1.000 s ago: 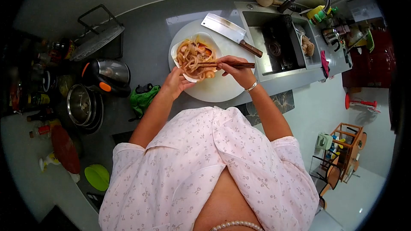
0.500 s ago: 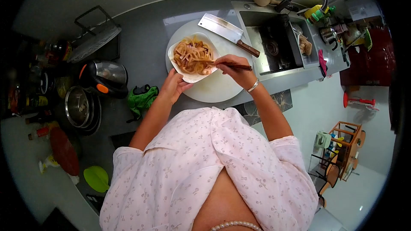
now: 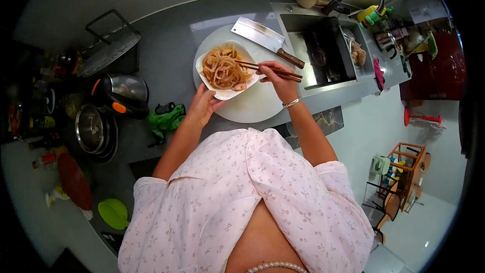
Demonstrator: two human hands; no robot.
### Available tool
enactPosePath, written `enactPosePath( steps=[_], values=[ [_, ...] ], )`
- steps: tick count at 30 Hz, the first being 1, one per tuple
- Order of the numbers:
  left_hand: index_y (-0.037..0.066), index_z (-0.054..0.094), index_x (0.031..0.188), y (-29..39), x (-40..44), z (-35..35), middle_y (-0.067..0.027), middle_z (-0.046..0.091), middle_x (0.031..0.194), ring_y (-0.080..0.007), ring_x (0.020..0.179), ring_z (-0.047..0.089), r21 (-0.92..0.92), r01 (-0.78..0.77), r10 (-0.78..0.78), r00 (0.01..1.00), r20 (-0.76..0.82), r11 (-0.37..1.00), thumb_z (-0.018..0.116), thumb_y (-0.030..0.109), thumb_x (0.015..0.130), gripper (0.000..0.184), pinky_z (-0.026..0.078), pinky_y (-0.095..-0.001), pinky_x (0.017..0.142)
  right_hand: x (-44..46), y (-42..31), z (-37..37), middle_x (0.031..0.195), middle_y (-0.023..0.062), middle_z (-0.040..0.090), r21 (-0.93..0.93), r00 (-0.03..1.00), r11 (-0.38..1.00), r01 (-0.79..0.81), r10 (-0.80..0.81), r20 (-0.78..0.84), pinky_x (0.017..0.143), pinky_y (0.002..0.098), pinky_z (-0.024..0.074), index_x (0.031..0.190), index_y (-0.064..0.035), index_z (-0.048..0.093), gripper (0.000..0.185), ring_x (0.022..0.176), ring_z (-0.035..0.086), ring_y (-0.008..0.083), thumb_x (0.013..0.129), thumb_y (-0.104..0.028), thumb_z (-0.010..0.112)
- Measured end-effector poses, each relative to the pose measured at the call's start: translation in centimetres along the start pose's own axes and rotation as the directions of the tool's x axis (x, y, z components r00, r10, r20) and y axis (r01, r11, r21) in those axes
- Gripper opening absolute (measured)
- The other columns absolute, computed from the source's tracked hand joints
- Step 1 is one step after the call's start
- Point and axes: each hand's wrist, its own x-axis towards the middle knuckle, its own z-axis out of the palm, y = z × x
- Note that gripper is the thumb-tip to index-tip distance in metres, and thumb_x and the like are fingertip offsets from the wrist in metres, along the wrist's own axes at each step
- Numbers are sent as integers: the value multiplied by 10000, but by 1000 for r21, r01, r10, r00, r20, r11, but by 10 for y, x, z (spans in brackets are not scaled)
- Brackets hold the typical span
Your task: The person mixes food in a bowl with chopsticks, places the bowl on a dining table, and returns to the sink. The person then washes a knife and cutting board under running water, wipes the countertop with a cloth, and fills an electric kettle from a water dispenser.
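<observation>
Beside the bowl [image 3: 225, 94], the right hand [image 3: 281, 80] pinches chopsticks [image 3: 291, 74], and the left hand [image 3: 203, 105] grips the rim.

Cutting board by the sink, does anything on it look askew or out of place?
The cleaver stands out a little: it lies slantwise behind the bowl, with its handle seeming to jut past the edge of the round cutting board toward the sink, where it might get knocked.
</observation>
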Motion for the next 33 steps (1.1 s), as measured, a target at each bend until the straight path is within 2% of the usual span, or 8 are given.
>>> enactPosePath(
  steps=[6, 8, 10, 14, 16, 19, 29, 33],
  values=[
    [96, 99, 1482, -1, -1, -3, -193, 494, 1293, -297, 1033, 624, 2, -3, 3, 999, 35, 1000, 446, 38, 914, 669, 579, -375, 810, -26, -19, 11, 931, 64, 677, -236, 960, 948, 212, -157, 230, 681, 229, 547, 1022, -2, 663, 140, 842, 659, 113, 895, -45, 625],
    [99, 103, 1482, -1, 0, -3, -188, 497, 1291, -296, 1027, 628, -3, 4, -3, 999, 35, 1000, 441, 42, 919, 659, 582, -370, 800, -29, -27, 11, 878, 57, 673, -223, 967, 952, 210, -170, 187, 619, 233, 508, 971, 5, 673, 118, 698, 614, 110, 877, -60, 643],
    [104, 101, 1483, -1, 0, -3, -186, 497, 1294, -296, 1037, 625, 21, 8, -8, 1000, 25, 1000, 439, 48, 922, 657, 582, -372, 800, -27, -23, 3, 888, 79, 689, -124, 992, 986, 109, -100, 71, 640, 241, 548, 993, 15, 670, 155, 801, 670, 129, 892, -97, 633],
    [105, 101, 1484, -3, -1, -4, -188, 495, 1298, -295, 1039, 626, 6, -2, 2, 1000, 29, 1000, 443, 51, 923, 660, 584, -369, 793, -8, 7, -15, 905, 87, 693, -14, 984, 1000, -20, 18, -176, 647, 261, 570, 1031, 7, 659, 212, 812, 689, 159, 916, -166, 621],
    [98, 98, 1484, -1, -2, -1, -189, 495, 1298, -296, 1040, 626, 16, 2, -2, 1000, 5, 1000, 446, 49, 922, 663, 586, -368, 793, -4, 17, -15, 917, 89, 693, 181, 968, 969, -169, 198, -156, 652, 267, 574, 1047, -1, 654, 216, 823, 696, 184, 909, -165, 628],
    [89, 95, 1482, -1, -1, -2, -189, 496, 1297, -297, 1042, 625, 11, -3, 3, 1000, 20, 1000, 449, 44, 920, 666, 586, -367, 801, -2, 31, -10, 937, 94, 692, 314, 959, 922, -227, 267, -91, 660, 272, 577, 1051, -2, 649, 222, 834, 702, 207, 906, -169, 633],
    [75, 113, 1467, -1, -4, 1, -214, 480, 1304, -302, 1084, 609, 11, -23, 23, 999, 36, 1000, 423, 23, 934, 619, 596, -348, 791, -14, -26, 11, 942, 101, 693, 192, 996, 979, -67, 76, -40, 634, 255, 572, 1026, 3, 656, 197, 848, 701, 188, 915, -155, 621],
    [93, 153, 1464, -9, -4, -2, -148, 482, 1307, -266, 1062, 603, -14, 6, -6, 1000, 14, 1000, 465, 30, 914, 635, 589, -354, 783, 4, -30, 41, 913, 85, 688, 186, 999, 982, -20, 25, -25, 620, 245, 571, 1006, 6, 650, 178, 818, 691, 158, 913, -143, 620]
  ],
)
